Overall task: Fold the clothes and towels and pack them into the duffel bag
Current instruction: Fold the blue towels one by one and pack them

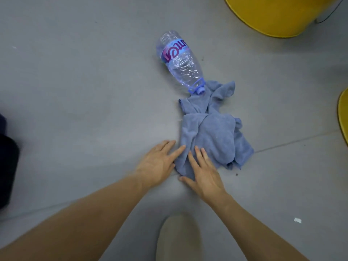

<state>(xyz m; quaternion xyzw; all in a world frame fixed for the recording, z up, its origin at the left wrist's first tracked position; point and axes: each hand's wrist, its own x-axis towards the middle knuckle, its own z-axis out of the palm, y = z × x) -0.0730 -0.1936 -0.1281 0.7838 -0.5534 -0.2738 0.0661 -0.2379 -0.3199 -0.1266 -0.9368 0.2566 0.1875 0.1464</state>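
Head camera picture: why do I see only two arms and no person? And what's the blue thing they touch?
The camera sits on the person's head and looks down, so you see only their arms, as when you look at your own. There is just this one picture. On the grey floor lies a crumpled blue towel. A plastic bottle lies on its side, its cap end meeting the towel's far end. The left hand touches the towel's edge with straight fingers, and the right hand rests flat on its near corner. They hold nothing; they look ready to fold it. There are yellow shapes at the upper right, a dark thing at the left edge, and a beige shape below, maybe a shoe.
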